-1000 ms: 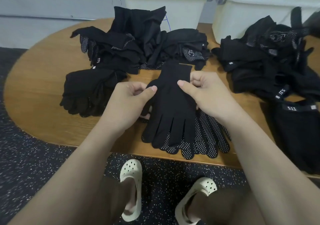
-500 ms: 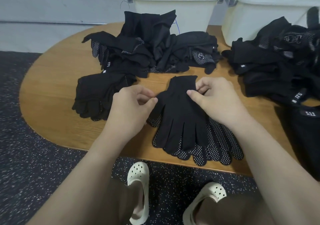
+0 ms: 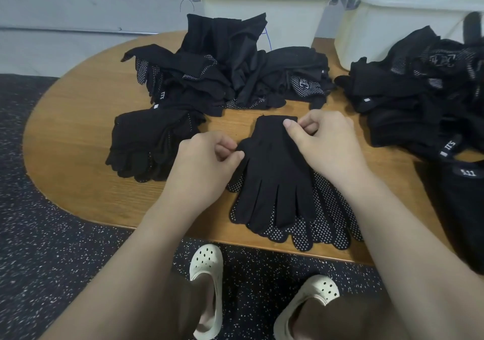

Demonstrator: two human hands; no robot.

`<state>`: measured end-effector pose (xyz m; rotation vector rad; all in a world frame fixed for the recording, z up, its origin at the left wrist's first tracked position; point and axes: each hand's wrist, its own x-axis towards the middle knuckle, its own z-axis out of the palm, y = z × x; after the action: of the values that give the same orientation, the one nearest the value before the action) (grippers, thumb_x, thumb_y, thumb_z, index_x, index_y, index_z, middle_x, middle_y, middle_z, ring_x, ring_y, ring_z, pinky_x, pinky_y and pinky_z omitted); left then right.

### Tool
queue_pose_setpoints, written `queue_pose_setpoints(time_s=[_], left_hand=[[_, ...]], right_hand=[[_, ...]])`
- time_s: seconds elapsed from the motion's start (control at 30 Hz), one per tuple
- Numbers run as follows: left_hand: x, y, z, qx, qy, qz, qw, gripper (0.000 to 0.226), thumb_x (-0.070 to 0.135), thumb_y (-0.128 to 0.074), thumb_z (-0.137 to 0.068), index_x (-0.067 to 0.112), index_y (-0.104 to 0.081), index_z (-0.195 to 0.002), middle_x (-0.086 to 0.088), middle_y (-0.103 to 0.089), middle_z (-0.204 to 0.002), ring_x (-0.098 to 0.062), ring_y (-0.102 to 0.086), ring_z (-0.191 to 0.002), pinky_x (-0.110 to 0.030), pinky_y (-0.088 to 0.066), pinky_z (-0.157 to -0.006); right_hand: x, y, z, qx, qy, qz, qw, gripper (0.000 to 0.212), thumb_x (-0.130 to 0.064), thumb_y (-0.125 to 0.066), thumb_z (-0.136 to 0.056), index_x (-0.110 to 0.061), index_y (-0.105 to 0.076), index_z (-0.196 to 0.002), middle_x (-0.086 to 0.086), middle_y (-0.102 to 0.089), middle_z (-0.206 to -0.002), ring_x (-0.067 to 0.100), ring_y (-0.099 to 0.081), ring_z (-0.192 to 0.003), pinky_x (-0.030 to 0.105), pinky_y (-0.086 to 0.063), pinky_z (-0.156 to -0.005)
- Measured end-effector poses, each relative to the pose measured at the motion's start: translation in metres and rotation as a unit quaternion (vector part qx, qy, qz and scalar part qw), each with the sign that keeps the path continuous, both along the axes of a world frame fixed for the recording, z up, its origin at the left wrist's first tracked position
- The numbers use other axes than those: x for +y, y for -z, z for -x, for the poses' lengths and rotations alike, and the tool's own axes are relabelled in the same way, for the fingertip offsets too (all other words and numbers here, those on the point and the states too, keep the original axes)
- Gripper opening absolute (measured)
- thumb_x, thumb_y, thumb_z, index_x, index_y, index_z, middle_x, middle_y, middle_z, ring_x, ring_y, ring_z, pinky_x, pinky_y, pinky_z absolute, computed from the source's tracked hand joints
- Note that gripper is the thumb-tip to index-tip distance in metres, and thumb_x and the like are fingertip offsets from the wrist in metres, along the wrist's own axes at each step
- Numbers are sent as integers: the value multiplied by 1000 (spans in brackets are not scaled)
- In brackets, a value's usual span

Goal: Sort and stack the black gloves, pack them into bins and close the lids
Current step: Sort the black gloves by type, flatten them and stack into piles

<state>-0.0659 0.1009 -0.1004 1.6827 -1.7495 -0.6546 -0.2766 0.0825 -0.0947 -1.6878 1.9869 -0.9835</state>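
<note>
Head view: left hand (image 3: pixel 207 156), right hand (image 3: pixel 322 140) pinch top glove (image 3: pixel 275 172).

A white "511" (image 3: pixel 468 173) stood on a black cuff (image 3: pixel 463 180), far to the right of the glove (image 3: pixel 272 161) that both hands pinched. Just above it, a cuff band (image 3: pixel 450 147) showed the same mark turned over, so it looked like "ITS". A third such mark (image 3: pixel 163 95) sat on a glove in the pile up and left of the grip. A square logo (image 3: pixel 303 85) was too small to read.
</note>
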Motion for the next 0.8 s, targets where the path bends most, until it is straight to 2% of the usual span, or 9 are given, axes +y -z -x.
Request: queue_pose_setpoints(time_s=[0.13, 0.3, 0.37, 0.43, 0.5, 0.6, 0.67, 0.8], left_hand=[[-1, -1, 0, -2, -7, 0, 1000, 8, 25, -76, -92, 23, -75, -99, 12, -69, -85, -2, -65, -78, -11, -44, -65], [0, 2, 2, -16, -7, 5, 1000, 8, 24, -75, -93, 23, -75, -100, 12, -67, -86, -3, -62, -75, -18, -50, -67], [2, 3, 3, -39, 0, 47, 998, 10, 22, -73, -94, 22, -74, -104, 11, -64, -95, -3, -59, -77, -24, -54, -73], [2, 0, 7, -69, 48, 144, 986, 17, 21, -68, -97, 18, -72, -114, 6, -61, -111, -8, -59, -93, -30, -54, -87], [1, -2, 13, -99, 138, 207, 963, 26, 20, -59, -102, 15, -70, -125, 1, -60, -132, -17, -56, -119, -33, -46, -106], [-2, -1, 24, -154, 262, 168, 938, 41, 23, -44, -108, 16, -54, -147, -2, -43, -160, -16, -35, -149, -33, -28, -123], [-6, 3, 26, -173, 299, 113, 932, 48, 26, -37, -111, 16, -37, -158, 1, -30, -167, -11, -19, -156, -31, -17, -128], [-13, 10, 22, -209, 334, 38, 918, 58, 40, -29, -110, 23, -17, -165, 9, -10, -172, -2, 1, -157, -30, -4, -129]], right_hand=[[-6, 0, 0, 4, 8, 7, 1000, 15, -34, -70, -96, -26, -67, -84, -13, -65, -68, 1, -60, -71, 29, -48, -69], [-7, 9, 1, 46, 6, 2, 999, 15, -33, -71, -95, -26, -64, -84, -14, -62, -77, 13, -61, -78, 33, -52, -75], [-6, 10, 1, 59, 2, 3, 998, 14, -34, -70, -95, -27, -63, -85, -14, -62, -79, 15, -62, -82, 35, -51, -77], [-7, 10, 2, 68, 1, 6, 998, 14, -35, -69, -96, -27, -63, -86, -14, -63, -80, 16, -62, -84, 36, -52, -79], [-7, 9, 2, 67, -1, 4, 998, 14, -36, -69, -95, -27, -63, -86, -13, -63, -81, 17, -62, -85, 36, -52, -80], [-7, 10, 4, 71, -12, 11, 997, 13, -35, -69, -95, -28, -63, -87, -11, -65, -84, 15, -63, -84, 37, -53, -80], [-7, 9, 6, 68, -29, 10, 997, 11, -34, -69, -96, -28, -63, -89, -12, -64, -84, 12, -62, -83, 36, -54, -79], [-3, 9, 16, 74, -71, 14, 995, 11, -34, -70, -95, -25, -65, -99, -10, -64, -92, 7, -58, -83, 30, -52, -80]])
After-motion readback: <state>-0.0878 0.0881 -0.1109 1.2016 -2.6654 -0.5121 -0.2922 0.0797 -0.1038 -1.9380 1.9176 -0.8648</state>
